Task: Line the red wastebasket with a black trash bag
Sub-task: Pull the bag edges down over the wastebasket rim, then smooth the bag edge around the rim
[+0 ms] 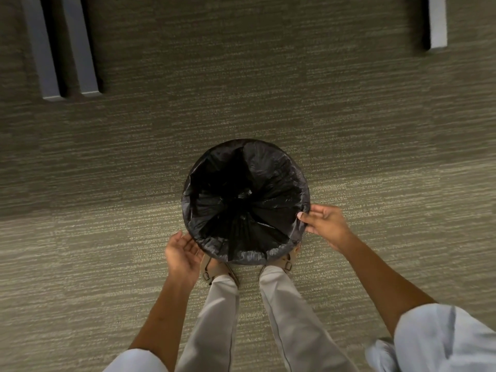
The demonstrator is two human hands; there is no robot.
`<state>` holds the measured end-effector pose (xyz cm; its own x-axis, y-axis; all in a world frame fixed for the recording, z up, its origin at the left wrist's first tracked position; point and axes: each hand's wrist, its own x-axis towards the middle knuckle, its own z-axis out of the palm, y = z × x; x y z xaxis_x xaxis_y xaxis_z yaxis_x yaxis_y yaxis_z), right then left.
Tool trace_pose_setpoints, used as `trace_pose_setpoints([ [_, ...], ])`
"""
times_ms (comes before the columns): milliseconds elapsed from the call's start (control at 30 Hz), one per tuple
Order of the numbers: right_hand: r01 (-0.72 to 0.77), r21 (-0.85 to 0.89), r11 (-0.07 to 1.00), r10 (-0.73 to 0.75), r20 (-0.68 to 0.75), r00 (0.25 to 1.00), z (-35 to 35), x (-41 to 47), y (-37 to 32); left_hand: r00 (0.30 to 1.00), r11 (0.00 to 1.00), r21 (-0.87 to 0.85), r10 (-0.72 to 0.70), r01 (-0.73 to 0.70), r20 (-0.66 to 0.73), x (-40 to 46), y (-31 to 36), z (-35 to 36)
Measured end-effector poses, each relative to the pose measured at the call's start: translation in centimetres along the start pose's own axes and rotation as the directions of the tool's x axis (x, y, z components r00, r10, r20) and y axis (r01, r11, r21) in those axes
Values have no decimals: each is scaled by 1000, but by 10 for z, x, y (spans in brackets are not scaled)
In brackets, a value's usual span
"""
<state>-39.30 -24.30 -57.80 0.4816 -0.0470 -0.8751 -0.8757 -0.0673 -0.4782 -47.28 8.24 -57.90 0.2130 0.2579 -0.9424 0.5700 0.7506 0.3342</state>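
Observation:
A round wastebasket stands on the carpet just in front of my feet, and a black trash bag [245,200] covers its inside and is folded over its whole rim, so no red shows. My left hand [181,252] is cupped, palm up, against the bag's near-left edge, fingers apart. My right hand [323,224] rests on the right edge of the rim, its thumb and fingers pinching the folded bag there.
Grey-green carpet [375,130] lies all around. Two grey furniture legs [64,49] stand at the far left and another leg [437,22] at the far right. My sandalled feet [217,267] touch the basket's near side.

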Motion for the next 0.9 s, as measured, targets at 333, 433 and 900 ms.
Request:
trace_pose_setpoints([
  [333,57,-47,997,-62,-98,993,-6,-5,9,1000,999,28,-21,21,-10,-9,12,13],
  [433,80,-40,996,-85,-142,986,-15,-8,13,1000,999,44,-21,22,-3,-12,13,25],
  [900,135,254,958,-20,-409,912,-81,-24,-15,973,985,169,-18,-22,231,-44,40,140],
])
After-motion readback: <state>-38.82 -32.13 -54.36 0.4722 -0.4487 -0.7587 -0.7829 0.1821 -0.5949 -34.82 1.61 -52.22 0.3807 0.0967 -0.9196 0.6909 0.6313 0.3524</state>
